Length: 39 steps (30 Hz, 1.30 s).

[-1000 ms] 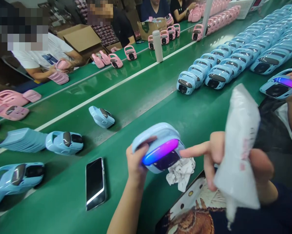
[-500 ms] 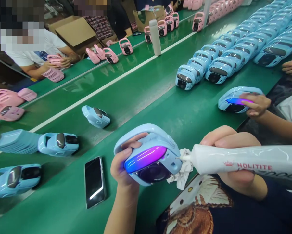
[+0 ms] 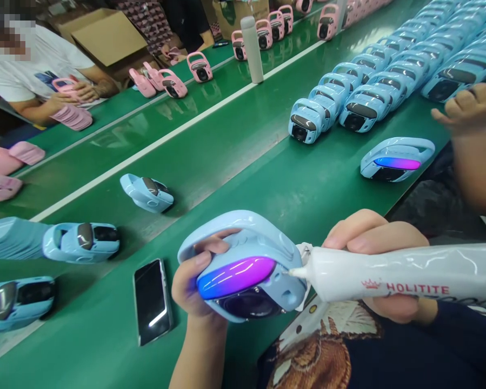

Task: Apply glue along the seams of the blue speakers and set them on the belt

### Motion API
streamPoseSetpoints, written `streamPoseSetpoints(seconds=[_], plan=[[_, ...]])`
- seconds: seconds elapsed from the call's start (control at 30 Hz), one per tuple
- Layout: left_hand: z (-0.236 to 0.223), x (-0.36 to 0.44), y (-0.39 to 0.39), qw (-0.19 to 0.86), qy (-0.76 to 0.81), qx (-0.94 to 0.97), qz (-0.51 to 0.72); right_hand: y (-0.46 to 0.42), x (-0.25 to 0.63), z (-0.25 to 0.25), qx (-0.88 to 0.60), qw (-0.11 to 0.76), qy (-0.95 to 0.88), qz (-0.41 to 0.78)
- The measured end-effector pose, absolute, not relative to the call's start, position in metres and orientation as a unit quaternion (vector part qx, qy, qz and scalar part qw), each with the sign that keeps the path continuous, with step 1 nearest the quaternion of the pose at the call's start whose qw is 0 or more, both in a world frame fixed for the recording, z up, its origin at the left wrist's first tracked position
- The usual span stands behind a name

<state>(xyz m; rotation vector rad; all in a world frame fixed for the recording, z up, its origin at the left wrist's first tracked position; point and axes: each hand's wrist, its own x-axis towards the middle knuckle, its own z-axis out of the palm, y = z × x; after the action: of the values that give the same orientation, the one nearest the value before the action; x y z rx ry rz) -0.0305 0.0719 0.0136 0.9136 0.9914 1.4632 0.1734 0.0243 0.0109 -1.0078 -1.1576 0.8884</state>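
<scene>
A light-blue portable speaker (image 3: pixel 251 248), its curved strip glowing blue and purple, is held up in my left hand (image 3: pixel 194 286), with fingers wrapped round its end below the handle. My right hand (image 3: pixel 376 232) grips a white glue tube (image 3: pixel 348 273) printed HOLITITE in red. The tube's thin nozzle points left and its tip is at the speaker's front corner, near a small hole; whether it touches, I cannot tell. A crumpled white tissue (image 3: pixel 305 248) shows partly behind the speaker and nozzle.
A phone (image 3: pixel 152 302) lies left of my left hand. Single blue speakers (image 3: pixel 147 192) stand on the green belt, and rows of them (image 3: pixel 360 111) fill the back right. A co-worker's hand (image 3: pixel 470 108) hovers near a lit speaker (image 3: pixel 397 159). A white post (image 3: pixel 252 51) stands beyond.
The nozzle tip has shifted left and up along the speaker's corner. The co-worker's hand on the right has let go of the lit speaker and lifted away. My view has turned slightly.
</scene>
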Motion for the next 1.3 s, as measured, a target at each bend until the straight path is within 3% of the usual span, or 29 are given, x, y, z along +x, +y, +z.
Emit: streamPoseSetpoints(seconds=[0.1, 0.37, 0.83, 0.97, 1.17, 1.3], plan=[[0.010, -0.031, 0.074, 0.556, 0.424, 0.375, 0.609, 0.024, 0.165, 0.015, -0.388, 0.729, -0.508, 0.244], [0.013, -0.024, 0.074, 0.557, 0.438, 0.341, 0.618, 0.024, 0.164, -0.003, -0.463, 0.704, -0.518, 0.143], [0.012, -0.023, 0.072, 0.626, 0.417, 0.302, 0.585, 0.033, 0.154, 0.018, -0.277, 0.805, -0.481, 0.209], [0.018, -0.021, 0.074, 0.649, 0.414, 0.286, 0.571, 0.036, 0.156, 0.016, -0.235, 0.840, -0.457, 0.175], [0.024, -0.021, 0.077, 0.556, 0.444, 0.277, 0.645, 0.028, 0.153, 0.019, -0.289, 0.821, -0.457, 0.183], [0.025, -0.021, 0.078, 0.576, 0.448, 0.273, 0.627, 0.019, 0.151, 0.027, -0.317, 0.795, -0.480, 0.191]])
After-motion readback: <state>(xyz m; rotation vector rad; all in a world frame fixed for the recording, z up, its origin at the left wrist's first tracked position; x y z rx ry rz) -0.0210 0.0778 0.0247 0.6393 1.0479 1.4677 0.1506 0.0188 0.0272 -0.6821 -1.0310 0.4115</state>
